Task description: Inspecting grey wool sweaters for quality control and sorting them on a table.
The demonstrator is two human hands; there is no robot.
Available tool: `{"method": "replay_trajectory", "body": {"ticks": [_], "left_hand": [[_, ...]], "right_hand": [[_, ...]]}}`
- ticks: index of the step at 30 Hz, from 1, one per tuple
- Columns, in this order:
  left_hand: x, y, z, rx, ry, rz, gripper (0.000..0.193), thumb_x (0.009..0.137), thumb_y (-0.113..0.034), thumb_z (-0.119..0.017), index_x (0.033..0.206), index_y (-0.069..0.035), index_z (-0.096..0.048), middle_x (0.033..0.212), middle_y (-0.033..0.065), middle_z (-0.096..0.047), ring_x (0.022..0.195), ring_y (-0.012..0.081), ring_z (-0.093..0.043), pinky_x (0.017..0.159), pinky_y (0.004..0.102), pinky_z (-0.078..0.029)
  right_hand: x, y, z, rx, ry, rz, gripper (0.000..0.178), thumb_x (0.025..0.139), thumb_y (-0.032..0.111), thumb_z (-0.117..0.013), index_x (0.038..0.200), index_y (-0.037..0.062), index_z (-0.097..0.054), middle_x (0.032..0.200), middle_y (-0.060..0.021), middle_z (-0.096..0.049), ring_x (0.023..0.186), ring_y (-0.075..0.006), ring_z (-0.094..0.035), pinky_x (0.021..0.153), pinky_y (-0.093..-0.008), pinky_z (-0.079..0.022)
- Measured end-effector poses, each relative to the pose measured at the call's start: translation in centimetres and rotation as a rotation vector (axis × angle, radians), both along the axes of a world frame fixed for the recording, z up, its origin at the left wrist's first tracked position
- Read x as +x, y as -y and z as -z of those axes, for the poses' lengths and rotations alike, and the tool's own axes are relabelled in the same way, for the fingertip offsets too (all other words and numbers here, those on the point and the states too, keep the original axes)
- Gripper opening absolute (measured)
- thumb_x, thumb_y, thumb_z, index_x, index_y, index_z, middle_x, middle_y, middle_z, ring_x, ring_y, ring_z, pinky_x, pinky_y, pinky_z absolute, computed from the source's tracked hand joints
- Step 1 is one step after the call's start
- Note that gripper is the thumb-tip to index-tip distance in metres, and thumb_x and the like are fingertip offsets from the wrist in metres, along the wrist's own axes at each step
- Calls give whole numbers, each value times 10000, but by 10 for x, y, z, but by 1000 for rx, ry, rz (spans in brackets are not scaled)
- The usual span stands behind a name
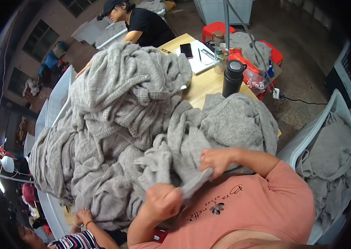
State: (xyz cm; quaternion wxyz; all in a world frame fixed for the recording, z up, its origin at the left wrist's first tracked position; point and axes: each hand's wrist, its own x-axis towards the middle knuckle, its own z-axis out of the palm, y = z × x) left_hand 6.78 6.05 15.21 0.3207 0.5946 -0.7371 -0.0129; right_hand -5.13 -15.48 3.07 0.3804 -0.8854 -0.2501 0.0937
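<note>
Gripping a grey knit garment (194,155) close before the chest, with left hand (163,201) fisted on cloth and right hand (218,161) pinching its edge, fingertips largely hidden. Hemmed in ahead and at left by a heaped pile (121,83) of grey knitwear, too tangled to tell apart, hiding most of the wooden table (201,90). Flanked at right by a pale bin (303,142) holding more grey knits. Leaving bare wood around a black bottle (232,83) and white papers (202,68). Showing beyond a large pale tub (225,13), cut off above, with contents out of sight
</note>
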Motion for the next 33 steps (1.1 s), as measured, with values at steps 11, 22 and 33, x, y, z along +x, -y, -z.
{"method": "replay_trajectory", "body": {"ticks": [11,22,33], "left_hand": [[56,-40,-77,-816,501,-621,342,835,-293,-594,856,46,-551,725,133,-576,658,278,-575,581,340,-478],[77,-18,151,526,-258,-515,199,610,-120,-648,754,-30,-544,732,198,-591,742,398,-555,648,462,-435],[-29,49,106,115,-250,-480,130,630,-69,-643,676,-38,-526,589,110,-538,533,288,-544,481,380,-423]], "right_hand": [[-79,-10,-118,-570,1315,1246,252,717,141,-652,889,6,-525,875,-125,-546,764,-255,-551,670,-344,-449],[-104,44,13,-141,172,1568,526,648,-96,-457,1160,15,-510,1092,-180,-568,1020,-287,-552,896,-306,-391],[-98,58,-21,652,-55,810,339,551,128,-778,812,16,-595,805,-3,-574,755,-91,-516,693,-232,-404]]}}
